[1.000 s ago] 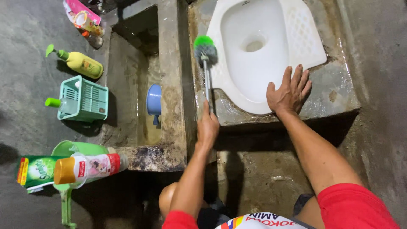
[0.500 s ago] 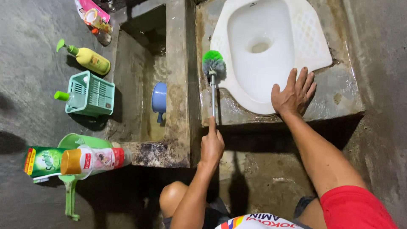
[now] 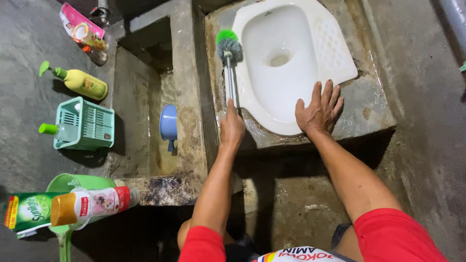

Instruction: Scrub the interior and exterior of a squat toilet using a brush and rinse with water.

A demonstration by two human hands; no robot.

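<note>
My left hand (image 3: 232, 127) grips the metal handle of a toilet brush (image 3: 228, 46) with green and grey bristles. The bristle head rests on the wet concrete beside the left rim of a white squat toilet (image 3: 291, 63). My right hand (image 3: 319, 109) lies flat, fingers spread, on the toilet's near right rim and the concrete platform (image 3: 374, 106).
A concrete water trough (image 3: 145, 111) at left holds a blue dipper (image 3: 168, 127). On the floor to its left are a yellow pump bottle (image 3: 82, 82), a teal basket (image 3: 85, 123), a green scoop (image 3: 73, 187), a green pouch (image 3: 26, 211) and a clear bottle (image 3: 92, 206).
The view shifted slightly; the brush head and my left hand stay by the toilet's left rim. My right hand keeps its place on the rim.
</note>
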